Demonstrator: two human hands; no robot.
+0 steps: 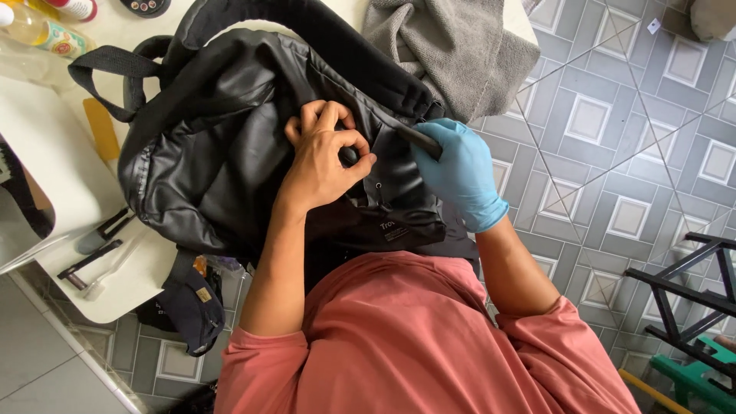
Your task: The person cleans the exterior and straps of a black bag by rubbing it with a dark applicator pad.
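1. The left hand (326, 157) is bare and lies on the front of a black backpack (215, 153). Its thumb and forefinger are curled into a ring, and their tips pinch a small dark piece of the bag between them; what this piece is I cannot tell. The other fingers (307, 119) are bent and rest close together on the black fabric.
2. The right hand (460, 172) wears a light blue glove. Its fingers are closed around a thin black strap (418, 140) at the edge of the backpack, just to the right of the left fingertips. The two hands are near each other but they do not touch.
3. The backpack lies on a white table (46, 146), directly under both hands and partly over the person's lap. Its carry handle (111, 65) is up and to the left of the left fingers, well apart from them.
4. A grey towel (452, 46) lies above the gloved fingers, touching the top of the bag.
5. Far to the upper left of the fingers a clear bottle (34, 29) lies on the table.
6. Below and to the left of the left wrist, black metal tools (96, 249) lie on the table edge.
7. The person wears a dull red shirt (414, 345), and grey patterned tiles (613, 130) cover the floor to the right of the glove
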